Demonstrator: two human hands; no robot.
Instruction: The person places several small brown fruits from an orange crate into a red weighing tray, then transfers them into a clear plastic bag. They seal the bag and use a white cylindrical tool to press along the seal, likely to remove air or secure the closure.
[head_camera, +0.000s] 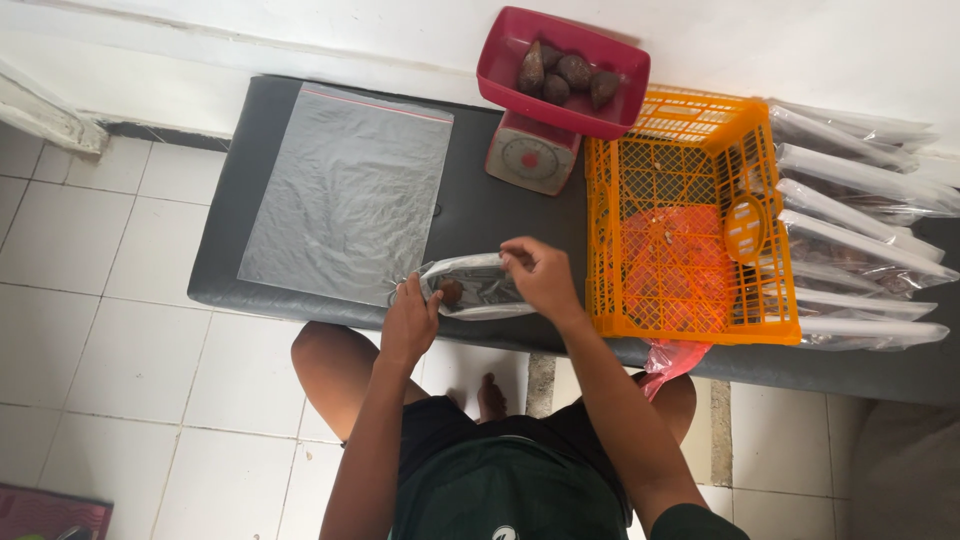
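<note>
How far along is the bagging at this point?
Done: filled bags lie stacked right of the orange crate. In hand: left hand and right hand hold a clear bag containing one brown fruit. Left: fruits in the red scale tray.

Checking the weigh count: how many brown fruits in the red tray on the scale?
4 brown fruits, clustered in the red plastic tray: left, centre-top, centre-bottom, right. More may hide beneath.

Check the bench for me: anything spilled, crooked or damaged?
Nothing spilled or damaged. Only the red tray of brown fruit sits tilted on the scale, overhanging it on both sides. Both hands hold a plastic bag.
</note>
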